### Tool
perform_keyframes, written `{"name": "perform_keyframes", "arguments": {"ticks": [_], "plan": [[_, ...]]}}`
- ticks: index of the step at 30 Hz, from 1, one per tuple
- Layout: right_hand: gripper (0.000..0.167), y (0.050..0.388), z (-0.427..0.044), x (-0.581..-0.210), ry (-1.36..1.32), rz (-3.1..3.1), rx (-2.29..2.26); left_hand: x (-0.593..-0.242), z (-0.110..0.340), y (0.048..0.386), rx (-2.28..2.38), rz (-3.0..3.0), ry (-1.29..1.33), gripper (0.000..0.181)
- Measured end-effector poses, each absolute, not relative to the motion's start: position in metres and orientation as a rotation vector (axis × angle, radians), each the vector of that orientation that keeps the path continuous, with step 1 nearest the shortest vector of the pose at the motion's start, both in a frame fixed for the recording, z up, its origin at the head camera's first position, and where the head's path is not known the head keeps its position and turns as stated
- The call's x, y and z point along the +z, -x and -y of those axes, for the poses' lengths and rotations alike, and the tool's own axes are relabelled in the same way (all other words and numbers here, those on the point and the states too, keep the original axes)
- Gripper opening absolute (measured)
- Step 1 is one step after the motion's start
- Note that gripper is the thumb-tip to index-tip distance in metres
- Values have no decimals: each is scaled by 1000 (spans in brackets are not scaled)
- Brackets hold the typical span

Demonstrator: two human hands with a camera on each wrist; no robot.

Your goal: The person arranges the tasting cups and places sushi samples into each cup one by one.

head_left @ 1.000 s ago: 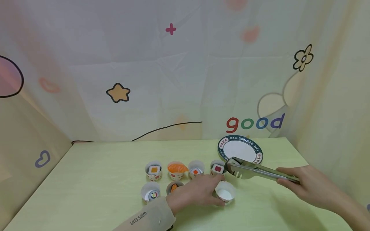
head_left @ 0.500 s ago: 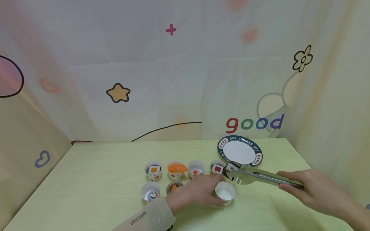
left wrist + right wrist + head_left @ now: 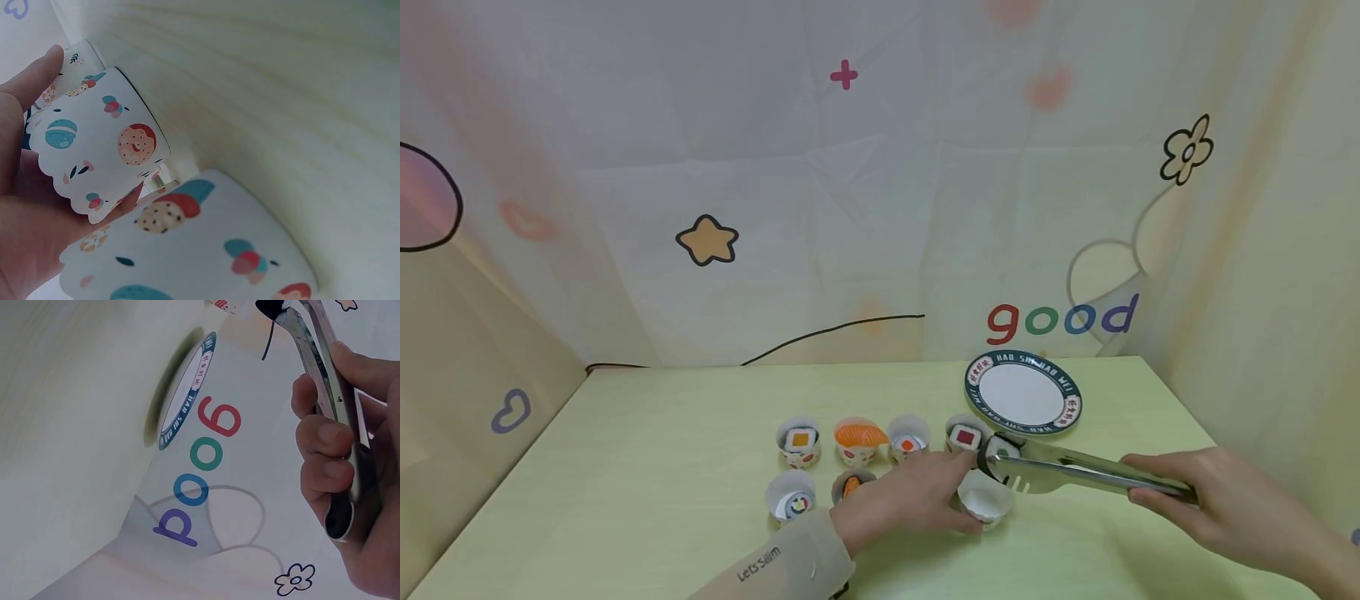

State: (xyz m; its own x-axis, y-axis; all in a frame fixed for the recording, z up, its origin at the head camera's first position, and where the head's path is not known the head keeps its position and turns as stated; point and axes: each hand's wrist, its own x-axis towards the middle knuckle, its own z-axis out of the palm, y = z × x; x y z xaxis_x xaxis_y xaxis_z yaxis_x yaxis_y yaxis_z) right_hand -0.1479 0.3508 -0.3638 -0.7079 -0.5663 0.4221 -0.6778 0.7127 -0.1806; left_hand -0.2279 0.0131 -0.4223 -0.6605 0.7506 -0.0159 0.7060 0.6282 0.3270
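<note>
In the head view, the right hand [image 3: 1225,496] grips metal food tongs [image 3: 1090,468]. Their tips pinch a toy sushi roll [image 3: 1003,448], white with a dark wrap, just above the rim of a white-lined paper cup [image 3: 987,498]. That cup is held by the left hand [image 3: 913,492], its thumb and forefinger spread about its side. The left wrist view has the left hand's fingers around a cup with a printed doughnut [image 3: 100,137]; another cup [image 3: 200,244] is nearer the camera. In the right wrist view, fingers wrap the tongs' handles [image 3: 344,419].
Behind the tongs lies a plate with a dark green rim [image 3: 973,392]. Cups hold toy sushi: a square roll [image 3: 801,440], salmon [image 3: 859,435], a red-dotted piece [image 3: 908,447], a dark red-centred roll [image 3: 965,437], a round roll [image 3: 794,506] and an orange piece [image 3: 852,486]. The left forearm hides part of the front row.
The tongs with the sushi roll have moved down and slightly toward the person, from the plate's near edge to above the paper cup. The left hand stays where it was.
</note>
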Motion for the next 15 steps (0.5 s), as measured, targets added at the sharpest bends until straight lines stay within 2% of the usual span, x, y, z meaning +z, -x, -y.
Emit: {"name": "perform_keyframes", "arguments": {"ticks": [3,10,15], "plan": [[29,147,-352,-365,-945,2613,435,-421,-14,228,429,-2692,-1198,63],[30,147,-351,-368,-951,2600,391,-419,-15,228,443,-2671,-1147,80],[31,145,-350,-369,-957,2567,370,-421,-15,228,469,-2670,-1162,80]]}}
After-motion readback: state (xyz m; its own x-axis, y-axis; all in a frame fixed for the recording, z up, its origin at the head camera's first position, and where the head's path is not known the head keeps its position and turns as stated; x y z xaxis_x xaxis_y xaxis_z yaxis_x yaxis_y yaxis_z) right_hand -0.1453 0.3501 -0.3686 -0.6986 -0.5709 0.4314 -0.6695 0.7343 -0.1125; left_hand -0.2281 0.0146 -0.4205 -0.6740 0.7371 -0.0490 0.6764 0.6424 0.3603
